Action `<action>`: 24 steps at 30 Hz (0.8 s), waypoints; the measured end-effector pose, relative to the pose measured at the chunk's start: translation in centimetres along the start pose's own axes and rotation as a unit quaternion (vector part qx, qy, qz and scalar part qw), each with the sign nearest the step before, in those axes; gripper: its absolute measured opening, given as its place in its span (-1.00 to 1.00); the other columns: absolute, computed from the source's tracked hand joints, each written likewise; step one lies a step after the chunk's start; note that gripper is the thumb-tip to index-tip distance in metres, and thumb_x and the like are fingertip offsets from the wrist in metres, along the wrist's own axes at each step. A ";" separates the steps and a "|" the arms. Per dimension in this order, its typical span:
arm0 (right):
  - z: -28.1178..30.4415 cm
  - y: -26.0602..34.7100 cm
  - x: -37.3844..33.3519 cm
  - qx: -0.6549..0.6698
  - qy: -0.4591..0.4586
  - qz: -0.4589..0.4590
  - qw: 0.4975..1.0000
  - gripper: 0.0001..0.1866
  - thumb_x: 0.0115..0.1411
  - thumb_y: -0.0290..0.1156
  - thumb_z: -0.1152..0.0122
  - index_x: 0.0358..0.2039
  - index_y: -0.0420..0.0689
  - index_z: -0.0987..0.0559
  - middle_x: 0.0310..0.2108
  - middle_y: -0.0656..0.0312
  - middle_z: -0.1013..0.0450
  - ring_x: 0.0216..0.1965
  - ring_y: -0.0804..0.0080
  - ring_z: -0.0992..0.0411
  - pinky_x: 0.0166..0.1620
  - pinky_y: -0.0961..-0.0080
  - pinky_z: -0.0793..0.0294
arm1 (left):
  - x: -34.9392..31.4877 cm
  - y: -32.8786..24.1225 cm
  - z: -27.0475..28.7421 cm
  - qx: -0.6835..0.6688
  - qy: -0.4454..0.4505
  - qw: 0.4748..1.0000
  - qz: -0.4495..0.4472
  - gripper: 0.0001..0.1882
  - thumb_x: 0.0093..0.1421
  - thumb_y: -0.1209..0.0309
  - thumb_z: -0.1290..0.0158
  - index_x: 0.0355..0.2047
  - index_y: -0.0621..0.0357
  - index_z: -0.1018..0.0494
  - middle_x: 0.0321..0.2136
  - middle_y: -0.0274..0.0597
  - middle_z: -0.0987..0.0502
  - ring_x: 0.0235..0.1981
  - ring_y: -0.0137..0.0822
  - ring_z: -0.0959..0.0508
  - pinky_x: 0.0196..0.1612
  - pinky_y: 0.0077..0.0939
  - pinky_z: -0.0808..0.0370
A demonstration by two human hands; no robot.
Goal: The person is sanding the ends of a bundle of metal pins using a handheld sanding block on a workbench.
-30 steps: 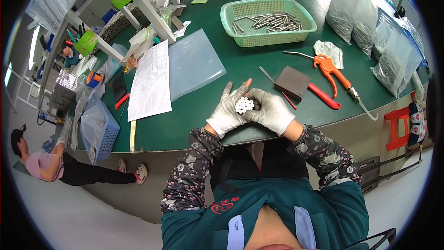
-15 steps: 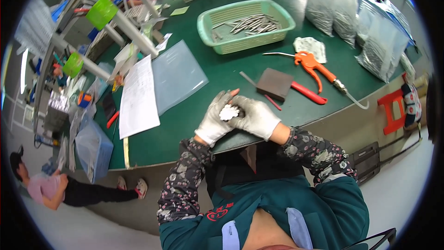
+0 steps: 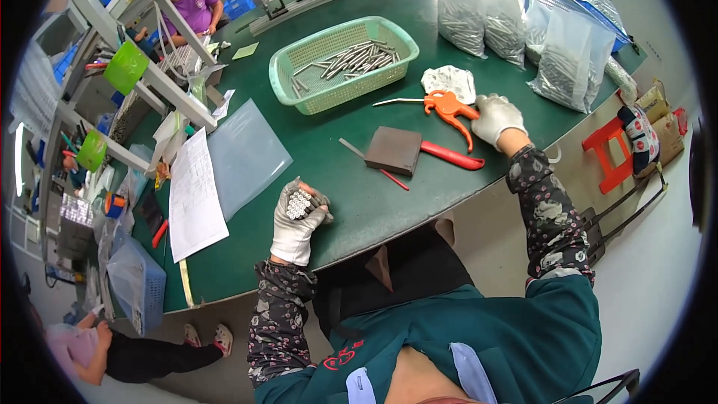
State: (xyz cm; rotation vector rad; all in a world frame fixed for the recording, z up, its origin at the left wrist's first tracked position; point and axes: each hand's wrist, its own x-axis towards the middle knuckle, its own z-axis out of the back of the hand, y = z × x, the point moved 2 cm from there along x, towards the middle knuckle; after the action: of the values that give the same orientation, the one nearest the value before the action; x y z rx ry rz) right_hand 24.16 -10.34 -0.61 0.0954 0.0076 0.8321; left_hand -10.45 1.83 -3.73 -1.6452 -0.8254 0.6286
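My left hand point(image 3: 293, 226), in a white glove, is closed round a bundle of metal pins point(image 3: 300, 205), whose round ends face up. It is just above the green table near the front edge. My right hand point(image 3: 499, 121), also gloved, is wrapped round the handle of an orange air blow gun point(image 3: 449, 108), which lies on the table with its thin nozzle pointing left. Behind the gun sits a crumpled white cloth point(image 3: 449, 82). A dark square block point(image 3: 393, 151) lies between my hands, beside a red-handled tool point(image 3: 453, 155).
A pale green basket point(image 3: 344, 102) of loose metal pins stands farther back. Clear bags of metal parts point(image 3: 566, 63) stand at the right. Paper point(image 3: 196, 196) and a clear plastic sheet point(image 3: 247, 158) lie left. Two other people are at the left, one behind the shelf frame.
My hands have parted. The left moved left, keeping the bundle of pins; the right reached away to the right and took hold of the air blow gun's handle. The view has shifted.
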 end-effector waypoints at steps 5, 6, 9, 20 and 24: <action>-0.3 -2.2 1.9 0.142 -0.012 0.001 0.990 -0.69 -0.08 -0.36 -0.04 -0.27 -0.17 -0.49 -0.43 0.04 -0.48 -0.31 0.20 -0.47 -0.22 0.40 -0.42 | -4.7 -0.9 0.1 0.008 -0.005 1.000 0.011 -0.47 -0.06 0.74 -0.09 -0.08 0.05 -0.25 -0.43 -0.18 -0.43 -0.49 -0.46 -0.46 -0.57 -0.69 -0.46; 0.3 -3.1 1.5 0.276 0.020 -0.036 0.960 -0.65 -0.08 -0.37 -0.06 -0.23 -0.20 -0.45 -0.51 0.09 -0.44 -0.37 0.30 -0.46 -0.26 0.47 -0.43 | -6.1 -1.1 -0.1 0.005 0.010 1.000 0.008 -0.47 -0.06 0.74 -0.09 -0.08 0.06 -0.25 -0.43 -0.20 -0.42 -0.48 -0.48 -0.45 -0.56 -0.69 -0.45; 2.7 -2.6 -1.5 0.486 0.072 -0.009 0.871 -0.57 -0.10 -0.44 -0.06 -0.14 -0.26 -0.33 -0.59 0.26 -0.33 -0.44 0.57 -0.40 -0.36 0.64 -0.40 | -10.7 -0.9 -0.7 -0.021 0.045 0.999 0.010 -0.42 -0.08 0.74 -0.11 -0.03 0.12 -0.23 -0.38 -0.26 -0.42 -0.40 -0.48 -0.45 -0.41 -0.68 -0.46; -5.5 0.2 -17.9 0.395 0.574 0.073 0.714 -0.53 -0.20 -0.50 -0.25 -0.18 -0.25 -0.42 -0.41 0.34 -0.35 -0.42 0.62 -0.27 -0.31 0.66 -0.33 | -16.7 12.0 0.4 -0.007 -0.060 0.983 0.172 -0.48 -0.12 0.73 -0.09 -0.10 0.14 -0.28 -0.41 -0.41 -0.38 -0.43 -0.58 -0.41 -0.33 -0.72 -0.41; -7.6 0.2 -19.9 0.436 0.637 0.095 0.628 -0.60 -0.18 -0.44 -0.33 -0.26 -0.23 -0.47 -0.41 0.35 -0.37 -0.42 0.64 -0.27 -0.31 0.65 -0.32 | -16.7 13.5 0.2 0.056 -0.045 0.990 0.121 -0.46 -0.10 0.72 -0.08 -0.07 0.12 -0.27 -0.42 -0.37 -0.40 -0.45 -0.59 -0.42 -0.42 -0.73 -0.41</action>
State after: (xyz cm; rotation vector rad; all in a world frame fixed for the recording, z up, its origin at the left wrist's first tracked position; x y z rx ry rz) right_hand 10.26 -24.24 -8.78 0.4094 1.8182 0.8872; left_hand -18.28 -12.91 -17.25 -1.6363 -0.6461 0.9078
